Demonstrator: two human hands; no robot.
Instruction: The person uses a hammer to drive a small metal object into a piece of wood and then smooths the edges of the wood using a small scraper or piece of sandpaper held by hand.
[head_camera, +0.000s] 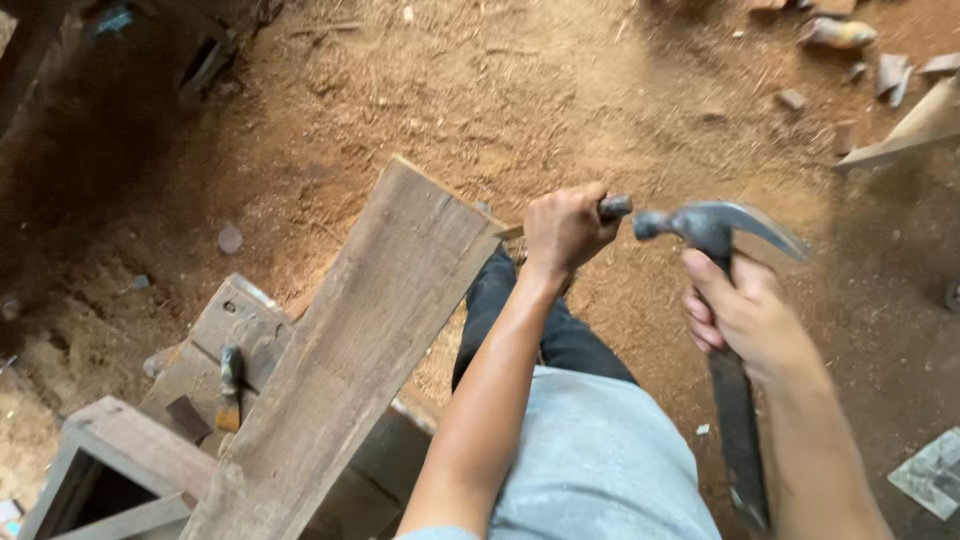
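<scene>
Chisel (612, 208) in left hand (565, 228) — hammer (712, 232) in right hand (748, 318).

A: What's the person wearing here? Trying to describe the view from the head cam.

B: Pretty simple. Light blue-grey shirt, the fabric looks plain and a bit rumpled over the belly. Dark trousers, black or close to it, creased at the knee. Both forearms are bare, so short sleeves or rolled up. No gloves on the left hand (565, 230) or the right hand (748, 318), no watch or rings that I can spot.
</scene>
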